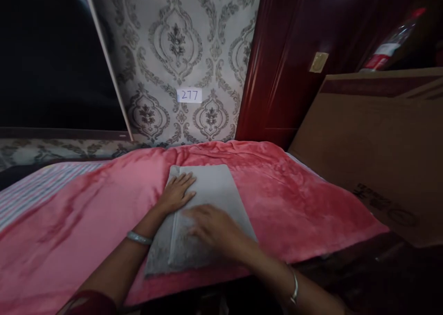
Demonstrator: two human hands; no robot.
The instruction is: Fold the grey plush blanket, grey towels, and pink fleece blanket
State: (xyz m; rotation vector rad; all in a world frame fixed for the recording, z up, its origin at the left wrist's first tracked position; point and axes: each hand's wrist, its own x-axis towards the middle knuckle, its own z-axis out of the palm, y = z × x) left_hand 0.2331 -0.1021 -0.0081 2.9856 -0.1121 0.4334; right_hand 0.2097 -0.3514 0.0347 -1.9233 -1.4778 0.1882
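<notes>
A grey folded cloth (221, 185) lies flat on a pink plush blanket (284, 208), with a fold line running lengthwise near its left side. My left hand (178, 192) rests on the cloth's upper left part, palm down, fingers stretched out across the fold. Nearer to me, my right hand (214, 225) is over the middle of the cloth and smeared by motion. Whether its fingers touch the cloth or hold any of it cannot be made out.
A large cardboard box (374, 139) stands at the right, with a red-capped plastic bottle (389, 47) on top. At the left is a dark screen (55, 56). A striped sheet (44, 185) shows under the blanket. A paper marked 277 (189, 95) is on the patterned wall.
</notes>
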